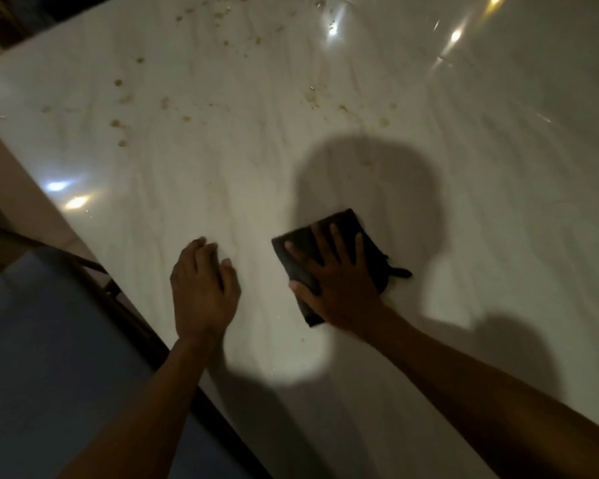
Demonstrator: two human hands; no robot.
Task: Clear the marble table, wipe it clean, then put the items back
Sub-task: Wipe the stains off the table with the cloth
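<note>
On the marble table, seen from my head camera, I judge that I am in the wiping step: no items stand on the part of the top that I can see, so the clearing looks done and the putting back has not begun. My right hand lies flat on a dark folded cloth, fingers spread and straight, pressing it against the stone near the close edge. My left hand rests palm down on bare marble just beside the cloth, fingers relaxed and close together, holding nothing. Yellowish spots and crumbs are scattered across the far and left part of the top, well apart from the cloth. My next move, as I see it, calls for pushing the cloth forward and leftward over those stains with steady pressure, the left hand bracing me.
</note>
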